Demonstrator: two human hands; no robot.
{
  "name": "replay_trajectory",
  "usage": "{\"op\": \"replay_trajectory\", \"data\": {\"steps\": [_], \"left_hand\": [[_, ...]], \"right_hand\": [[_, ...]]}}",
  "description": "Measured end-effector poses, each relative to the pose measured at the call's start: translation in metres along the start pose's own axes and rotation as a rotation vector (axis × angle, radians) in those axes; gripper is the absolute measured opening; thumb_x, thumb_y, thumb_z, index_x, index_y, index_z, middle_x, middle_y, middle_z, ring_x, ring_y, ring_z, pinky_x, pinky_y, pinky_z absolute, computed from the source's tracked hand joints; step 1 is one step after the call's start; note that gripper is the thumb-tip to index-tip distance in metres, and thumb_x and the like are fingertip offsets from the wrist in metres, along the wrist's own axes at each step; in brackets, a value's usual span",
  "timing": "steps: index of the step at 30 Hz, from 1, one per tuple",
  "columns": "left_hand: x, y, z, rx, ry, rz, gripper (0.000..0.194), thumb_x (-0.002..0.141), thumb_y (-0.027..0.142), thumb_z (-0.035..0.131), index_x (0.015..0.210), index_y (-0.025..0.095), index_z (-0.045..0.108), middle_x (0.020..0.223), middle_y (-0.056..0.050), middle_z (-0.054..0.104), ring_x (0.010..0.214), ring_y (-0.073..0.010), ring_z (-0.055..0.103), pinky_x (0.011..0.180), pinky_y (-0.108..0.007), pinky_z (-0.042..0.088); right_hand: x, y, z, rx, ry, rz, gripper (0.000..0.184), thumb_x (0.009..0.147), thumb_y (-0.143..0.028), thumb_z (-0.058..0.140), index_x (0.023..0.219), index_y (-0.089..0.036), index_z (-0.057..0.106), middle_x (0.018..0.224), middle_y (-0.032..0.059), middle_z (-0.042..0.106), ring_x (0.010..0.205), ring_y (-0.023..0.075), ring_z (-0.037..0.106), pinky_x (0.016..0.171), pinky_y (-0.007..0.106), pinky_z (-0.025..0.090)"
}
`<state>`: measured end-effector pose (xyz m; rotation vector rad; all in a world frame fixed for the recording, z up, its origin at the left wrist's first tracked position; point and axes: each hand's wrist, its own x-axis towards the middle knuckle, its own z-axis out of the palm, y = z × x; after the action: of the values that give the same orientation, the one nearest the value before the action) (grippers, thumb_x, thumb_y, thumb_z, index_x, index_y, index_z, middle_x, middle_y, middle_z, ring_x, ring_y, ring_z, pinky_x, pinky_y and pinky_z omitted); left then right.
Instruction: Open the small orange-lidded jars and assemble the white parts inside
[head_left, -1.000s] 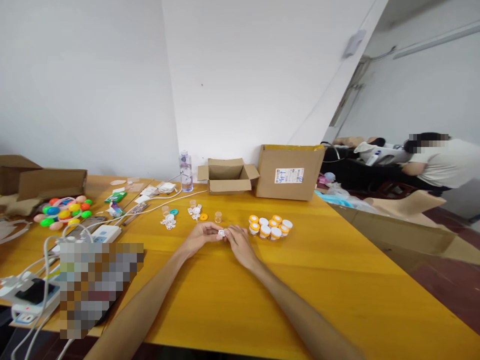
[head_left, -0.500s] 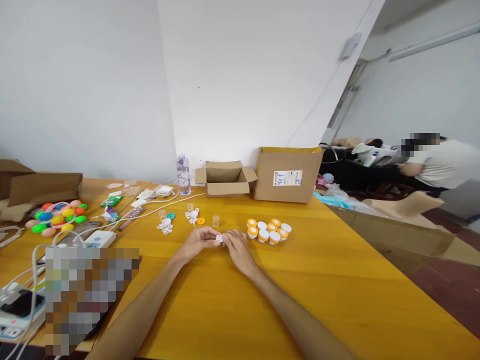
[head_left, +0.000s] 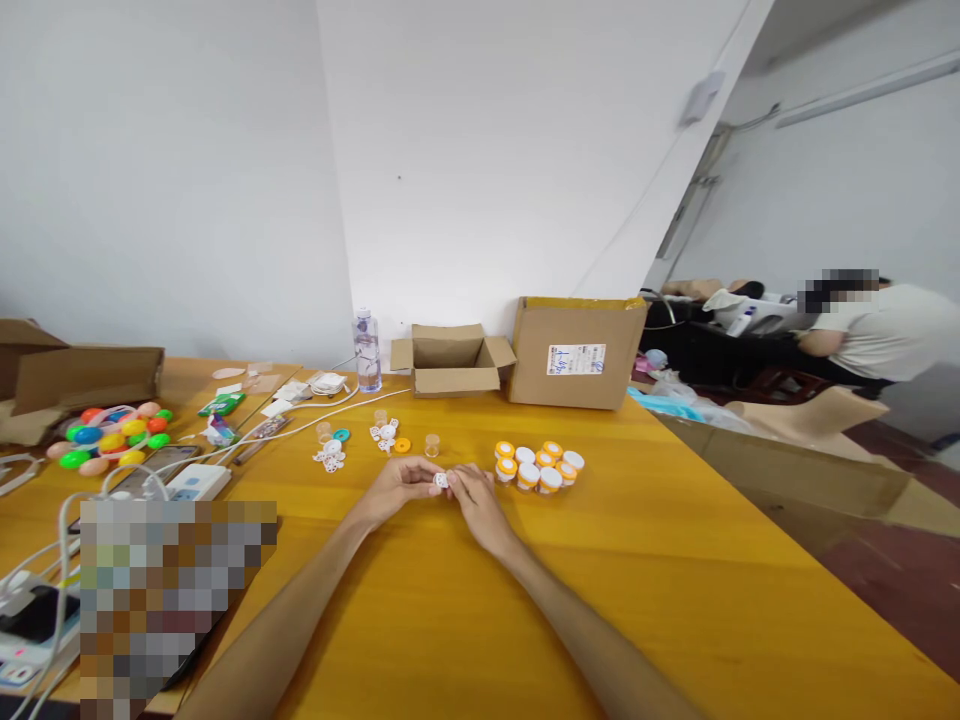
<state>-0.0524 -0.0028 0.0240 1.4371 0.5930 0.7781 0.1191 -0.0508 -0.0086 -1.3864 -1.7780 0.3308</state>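
Observation:
Over the middle of the table, my left hand [head_left: 399, 487] and my right hand [head_left: 475, 500] meet at a small white plastic piece [head_left: 442, 481] with holes in its face. Both hands pinch it between thumb and fingertips. Just beyond them stands a small clear cup [head_left: 432, 446]. Left of that cup lie an orange ring [head_left: 403, 445] and a cluster of white plastic parts [head_left: 385, 436]. Further left is a second cluster of white parts [head_left: 330, 458] beside a teal ring [head_left: 342, 435]. Several small jars [head_left: 550, 481] with orange or white lids stand together right of my hands.
Behind are a water bottle [head_left: 367, 350], an open carton [head_left: 457, 380] and a larger cardboard box [head_left: 574, 385]. Colourful balls [head_left: 112, 440], cables and a power strip [head_left: 199, 482] occupy the left side. A person [head_left: 874, 325] sits in the right background.
The white piece has turned a little between my fingertips, its face now looking rounder. My hands have hardly moved, and the camera view has shifted slightly.

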Motion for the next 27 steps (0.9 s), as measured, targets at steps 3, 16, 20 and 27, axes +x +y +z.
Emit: {"op": "replay_trajectory", "data": {"steps": [3, 16, 20, 27], "left_hand": [[0.0000, -0.0006, 0.0001, 0.011, -0.012, 0.019, 0.037, 0.066, 0.041, 0.088, 0.089, 0.016, 0.073, 0.086, -0.006, 0.079, 0.085, -0.0204, 0.073, 0.092, -0.036, 0.053], [0.0008, -0.0045, 0.0006, 0.130, -0.028, 0.115, 0.040, 0.073, 0.050, 0.081, 0.093, 0.016, 0.072, 0.090, -0.008, 0.078, 0.084, -0.0198, 0.072, 0.088, -0.035, 0.054], [-0.0006, -0.0025, 0.0022, 0.192, -0.029, 0.140, 0.040, 0.077, 0.053, 0.077, 0.093, 0.016, 0.073, 0.087, -0.008, 0.078, 0.083, -0.0198, 0.071, 0.086, -0.034, 0.054], [-0.0006, -0.0091, 0.0039, 0.339, 0.034, 0.213, 0.030, 0.084, 0.045, 0.071, 0.093, 0.017, 0.073, 0.082, -0.006, 0.076, 0.076, -0.0164, 0.067, 0.076, -0.028, 0.052]], "right_hand": [[0.0006, 0.0008, -0.0004, 0.041, -0.007, 0.012, 0.057, 0.104, -0.054, 0.026, 0.067, -0.023, 0.057, 0.074, 0.0020, 0.062, 0.081, 0.0204, 0.055, 0.078, 0.032, 0.037], [0.0022, 0.0066, 0.0021, 0.193, -0.013, 0.046, 0.060, 0.099, -0.066, 0.029, 0.064, -0.024, 0.053, 0.068, 0.0007, 0.062, 0.074, 0.0196, 0.053, 0.075, 0.032, 0.037], [0.0029, 0.0065, 0.0019, 0.215, -0.025, 0.038, 0.060, 0.099, -0.066, 0.030, 0.063, -0.024, 0.053, 0.067, 0.0006, 0.061, 0.073, 0.0195, 0.052, 0.075, 0.031, 0.037], [0.0026, 0.0082, 0.0038, 0.223, -0.028, 0.053, 0.060, 0.099, -0.065, 0.032, 0.063, -0.023, 0.054, 0.065, 0.0001, 0.060, 0.073, 0.0195, 0.053, 0.076, 0.032, 0.038]]}}
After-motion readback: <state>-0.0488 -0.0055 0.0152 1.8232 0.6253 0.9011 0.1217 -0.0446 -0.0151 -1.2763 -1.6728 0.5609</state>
